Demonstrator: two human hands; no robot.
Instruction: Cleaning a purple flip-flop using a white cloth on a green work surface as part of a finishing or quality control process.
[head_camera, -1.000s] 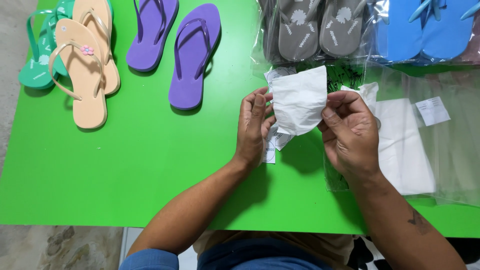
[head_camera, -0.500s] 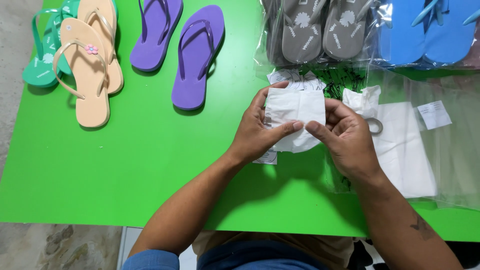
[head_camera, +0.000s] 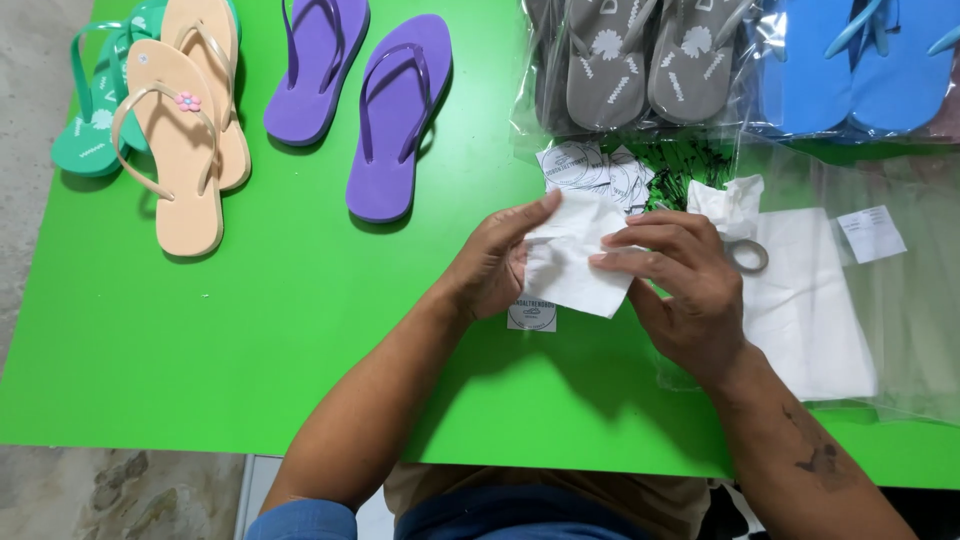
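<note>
Both hands hold a white paper (head_camera: 575, 262) between them over the green table (head_camera: 200, 340). The left hand (head_camera: 495, 265) curls shut round its left edge, thumb on top; the right hand (head_camera: 680, 290) pinches its right side with fingers half bent. Round labels (head_camera: 590, 170) lie just beyond the hands, purple sandals (head_camera: 395, 115) farther left

Bright green worktop (head_camera: 250, 330), flat, w/ concrete floor (head_camera: 110, 495) visible past its near-left edge. On it, far left: green flip-flops (head_camera: 85, 140) under peach pair (head_camera: 185, 150); purple pair (head_camera: 365, 100) beside. Far right: bagged grey flip-flops (head_camera: 640, 60), bagged blue ones (head_camera: 870, 60). Round labels (head_camera: 590, 165), clear plastic bags (head_camera: 880, 300), white tissue sheets (head_camera: 810, 310) near right.
</note>
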